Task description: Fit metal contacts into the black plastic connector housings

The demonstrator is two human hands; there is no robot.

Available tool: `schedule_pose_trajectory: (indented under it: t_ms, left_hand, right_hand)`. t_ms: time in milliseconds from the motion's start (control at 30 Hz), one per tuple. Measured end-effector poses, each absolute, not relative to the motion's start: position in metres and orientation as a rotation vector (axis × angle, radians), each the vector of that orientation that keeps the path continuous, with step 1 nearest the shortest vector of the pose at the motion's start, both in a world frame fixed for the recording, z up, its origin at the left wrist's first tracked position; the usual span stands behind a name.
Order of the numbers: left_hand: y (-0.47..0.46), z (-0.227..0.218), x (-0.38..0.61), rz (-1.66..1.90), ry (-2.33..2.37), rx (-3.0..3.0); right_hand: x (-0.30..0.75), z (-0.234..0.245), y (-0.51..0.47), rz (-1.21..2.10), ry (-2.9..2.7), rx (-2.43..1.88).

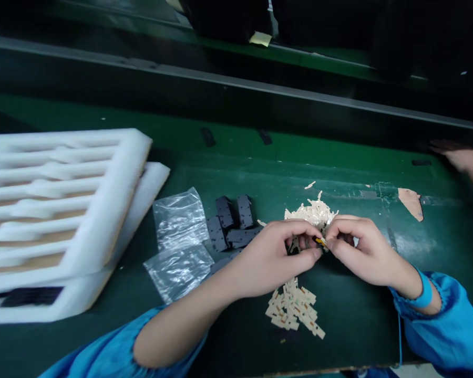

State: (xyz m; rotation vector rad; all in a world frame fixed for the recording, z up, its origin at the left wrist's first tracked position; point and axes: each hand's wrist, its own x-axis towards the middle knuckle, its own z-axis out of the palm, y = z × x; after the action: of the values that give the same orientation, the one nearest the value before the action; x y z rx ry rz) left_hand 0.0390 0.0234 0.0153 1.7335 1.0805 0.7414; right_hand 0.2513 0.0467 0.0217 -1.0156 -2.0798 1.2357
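Observation:
A small black-and-yellow part [320, 241] is pinched in the fingertips of my left hand [274, 257], which reaches in from the lower left. From the other side my right hand [358, 247] closes thumb and forefinger on the part's pale right end; whether that end is a separate piece I cannot tell. Behind the fingers lies a heap of thin cream strips [313, 211], partly hidden by my hands. Nearer me, below my left hand, spreads a pile of flat cream tabs [295, 310] with brownish marks. Several black blocky parts [244, 212] lie left of my hands.
Clear plastic bags [181, 220] lie beside the black parts. White foam trays [130, 184] are stacked at left. A torn brown scrap [410, 203] and flat black pieces [208, 137] lie farther back. Another person's hand [459, 157] rests at far right. A ledge [236, 84] crosses behind.

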Motion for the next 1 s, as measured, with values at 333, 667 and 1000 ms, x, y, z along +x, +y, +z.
schedule_pose_trajectory:
  t_ms: [333, 667, 1000]
  left_hand:
    - [0.017, 0.009, 0.033, 0.985, 1.261, 1.881]
    - [0.01, 0.009, 0.039, 0.987, 1.154, 2.355]
    - [0.011, 0.006, 0.033, 0.953, 1.099, 2.376]
  right_hand:
    - [0.249, 0.021, 0.04, 0.705, -2.188, -1.166]
    - [0.24, 0.018, 0.032, 0.822, -2.167, -1.155]
    - [0.242, 0.013, 0.035, 1.0, -2.08, -1.114]
